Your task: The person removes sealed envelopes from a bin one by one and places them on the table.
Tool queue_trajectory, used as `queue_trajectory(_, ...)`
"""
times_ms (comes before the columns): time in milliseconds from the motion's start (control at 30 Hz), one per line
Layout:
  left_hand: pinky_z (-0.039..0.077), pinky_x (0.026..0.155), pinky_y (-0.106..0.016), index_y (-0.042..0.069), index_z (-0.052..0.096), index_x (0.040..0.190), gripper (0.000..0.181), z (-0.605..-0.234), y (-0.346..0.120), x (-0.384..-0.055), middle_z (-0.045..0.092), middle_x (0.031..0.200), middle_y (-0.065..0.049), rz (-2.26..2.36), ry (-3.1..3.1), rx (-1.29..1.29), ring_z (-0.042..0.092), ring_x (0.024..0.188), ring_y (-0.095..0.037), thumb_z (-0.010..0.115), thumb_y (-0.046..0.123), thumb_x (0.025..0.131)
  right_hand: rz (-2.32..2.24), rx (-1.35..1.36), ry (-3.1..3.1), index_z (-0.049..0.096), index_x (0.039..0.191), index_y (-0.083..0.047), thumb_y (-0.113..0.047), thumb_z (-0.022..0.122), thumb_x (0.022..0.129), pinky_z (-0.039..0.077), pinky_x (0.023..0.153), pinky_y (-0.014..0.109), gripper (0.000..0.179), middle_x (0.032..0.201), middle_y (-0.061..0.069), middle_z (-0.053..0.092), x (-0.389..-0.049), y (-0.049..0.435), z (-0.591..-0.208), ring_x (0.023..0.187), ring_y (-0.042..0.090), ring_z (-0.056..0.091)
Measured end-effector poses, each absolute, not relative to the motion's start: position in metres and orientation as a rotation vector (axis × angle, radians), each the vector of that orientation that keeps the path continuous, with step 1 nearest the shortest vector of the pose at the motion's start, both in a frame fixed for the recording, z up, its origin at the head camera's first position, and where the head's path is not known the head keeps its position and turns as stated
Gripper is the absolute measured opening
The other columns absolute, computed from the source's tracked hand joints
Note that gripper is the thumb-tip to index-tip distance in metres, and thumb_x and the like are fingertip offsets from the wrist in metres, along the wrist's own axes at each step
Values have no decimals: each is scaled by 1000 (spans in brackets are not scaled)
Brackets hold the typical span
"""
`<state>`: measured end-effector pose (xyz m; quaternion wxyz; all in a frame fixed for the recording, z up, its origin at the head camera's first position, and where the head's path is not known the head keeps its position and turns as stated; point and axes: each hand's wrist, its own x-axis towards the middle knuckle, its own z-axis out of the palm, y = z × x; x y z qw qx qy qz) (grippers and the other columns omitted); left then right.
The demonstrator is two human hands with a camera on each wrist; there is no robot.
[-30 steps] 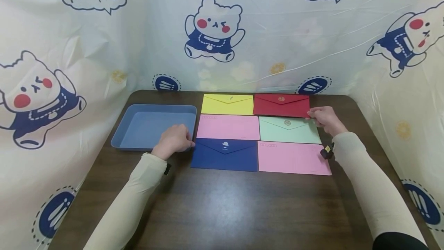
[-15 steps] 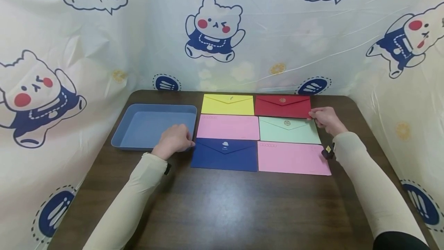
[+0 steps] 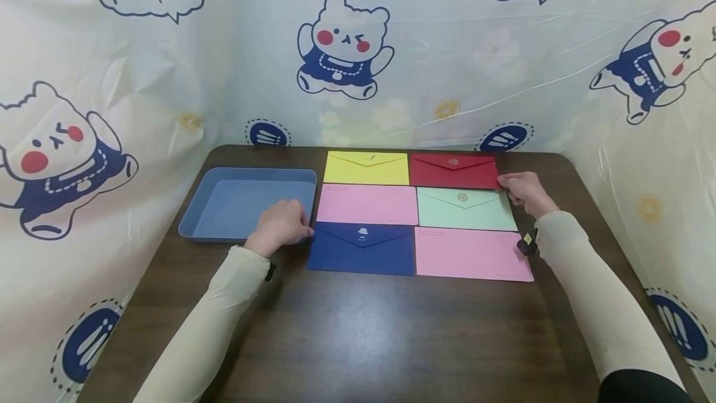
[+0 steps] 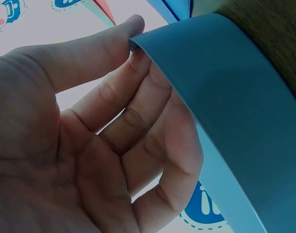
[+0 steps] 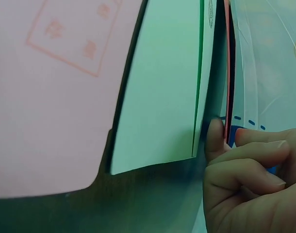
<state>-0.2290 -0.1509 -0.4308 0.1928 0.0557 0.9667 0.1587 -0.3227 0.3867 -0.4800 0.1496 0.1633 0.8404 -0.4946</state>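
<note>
In the head view, my left hand [image 3: 281, 222] grips the near right corner of a blue tray [image 3: 190, 229]. In the left wrist view the thumb touches the rim of the tray [image 4: 225, 77], and the curled fingers' tips are hidden behind its wall. My right hand [image 3: 527, 193] pinches the lower right corner of a red envelope [image 3: 453, 173]. The right wrist view has this red envelope [image 5: 228, 73] edge-on between thumb and finger. Left of it lies a yellow envelope [image 3: 366, 174], and just below it a mint green envelope [image 3: 461, 213].
A pink envelope [image 3: 366, 205] lies left of the mint one. In the front row are a navy envelope [image 3: 360, 257] and another pink envelope [image 3: 472, 260]. The brown table [image 3: 358, 334] extends towards me. A printed curtain [image 3: 425, 48] stands behind and at both sides.
The red envelope shifted slightly right and then slightly back left with my right hand on its corner. My left hand and the tray stay put.
</note>
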Motion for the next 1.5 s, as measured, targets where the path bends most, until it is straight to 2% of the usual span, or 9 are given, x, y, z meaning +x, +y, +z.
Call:
queue_trajectory(367,46,59,-36,9,76,84,17,-433,-149,-230,65,73,-7,427,2705,142,60,71,-26,79,21,95,-1484,496,2423,55,146,4,-24,54,111,33,55,27,44,84,-2,52,-323,385,-485,59,9,40)
queue_trajectory(533,47,59,-36,9,75,84,17,-432,-148,-231,65,74,-7,426,2711,140,60,72,-26,80,21,95,-1478,480,2443,54,149,5,-22,53,111,35,57,25,46,100,2,60,-324,385,-483,62,9,41)
queue_trajectory(967,45,56,-35,10,74,77,22,-430,-149,-229,63,69,-7,431,2713,144,59,68,-26,80,21,95,-1482,485,2426,51,152,5,-22,54,111,35,55,25,48,92,-2,54,-323,387,-485,61,9,40)
queue_trajectory(1133,44,56,-35,10,74,76,23,-430,-149,-228,63,68,-6,434,2713,146,59,67,-25,80,21,95,-1475,476,2437,53,149,5,-22,54,111,36,55,24,47,98,3,54,-323,388,-486,62,10,42)
queue_trajectory(1367,43,55,-34,10,74,75,24,-430,-150,-228,62,67,-7,438,2707,138,58,66,-25,80,21,95,-1440,474,2444,53,149,4,-27,53,112,39,59,26,49,120,12,55,-321,389,-483,68,11,45)
queue_trajectory(1500,44,56,-35,10,74,77,22,-430,-151,-229,63,69,-7,443,2709,136,59,68,-25,80,21,95,-1455,437,2507,56,146,5,-22,53,111,39,56,26,45,115,12,61,-318,387,-480,64,11,44)
